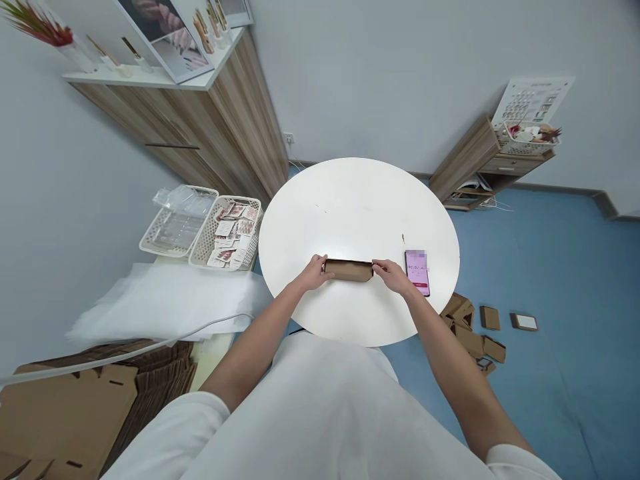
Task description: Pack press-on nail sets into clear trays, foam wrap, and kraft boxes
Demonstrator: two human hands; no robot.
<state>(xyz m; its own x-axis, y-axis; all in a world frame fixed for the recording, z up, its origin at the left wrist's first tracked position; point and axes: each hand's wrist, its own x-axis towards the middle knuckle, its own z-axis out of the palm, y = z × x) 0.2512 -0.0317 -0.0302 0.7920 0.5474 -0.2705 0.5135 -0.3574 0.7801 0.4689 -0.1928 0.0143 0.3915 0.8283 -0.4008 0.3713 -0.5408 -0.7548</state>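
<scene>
A small flat brown cardboard box lies on the round white table, near its front edge. My left hand grips the box's left end with curled fingers. At the box's right end, my right hand pinches the folded flap. Just right of that hand, a phone with a lit pink screen lies flat on the table.
Two white baskets sit left of the table, one holding packets, one clear trays. Flat cardboard sheets and white foam lie at lower left. Several small cardboard boxes are scattered on the blue floor at right. Wooden cabinets stand against the walls.
</scene>
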